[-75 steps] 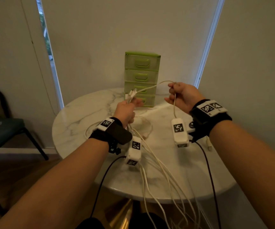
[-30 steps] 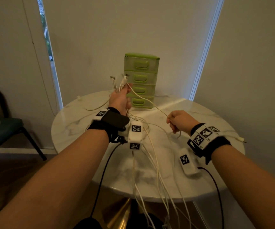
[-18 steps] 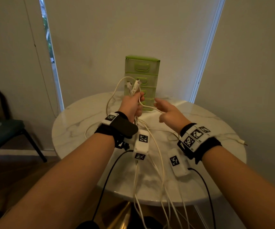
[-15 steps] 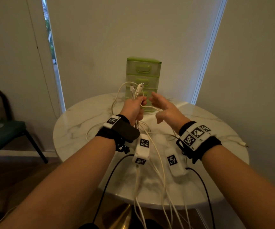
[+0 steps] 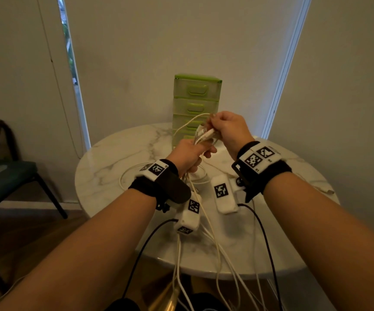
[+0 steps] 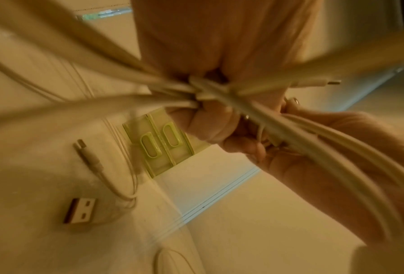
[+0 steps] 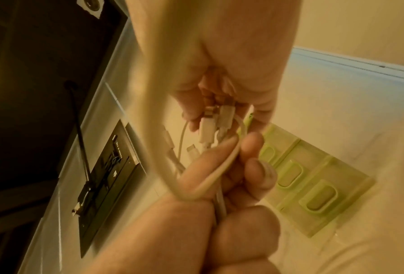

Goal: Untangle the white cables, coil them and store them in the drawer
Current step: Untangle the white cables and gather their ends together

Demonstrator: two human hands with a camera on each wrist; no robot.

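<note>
Several white cables (image 5: pixel 217 250) run from my hands across the marble table (image 5: pixel 114 167) and hang over its front edge. My left hand (image 5: pixel 200 149) grips the bundle in a fist just in front of the green drawer unit (image 5: pixel 197 102). Right above it, my right hand (image 5: pixel 213 129) pinches the cluster of white connector ends (image 7: pixel 216 120) that stick up out of the left fist. In the left wrist view the cables (image 6: pixel 172 87) fan out from the left hand (image 6: pixel 205 115). All drawers look closed.
A loose USB plug (image 6: pixel 78 211) and a small connector (image 6: pixel 88 153) lie on the table near the drawer unit (image 6: pixel 158 142). One cable end (image 5: pixel 325 189) lies at the table's right edge. A dark chair (image 5: pixel 6 176) stands at the left. Black sensor leads (image 5: pixel 266 243) trail from my wrists.
My right hand, open and reaching half a second ago, has come in and closed on the connector ends above my left fist. The left hand keeps its grip and has dropped slightly.
</note>
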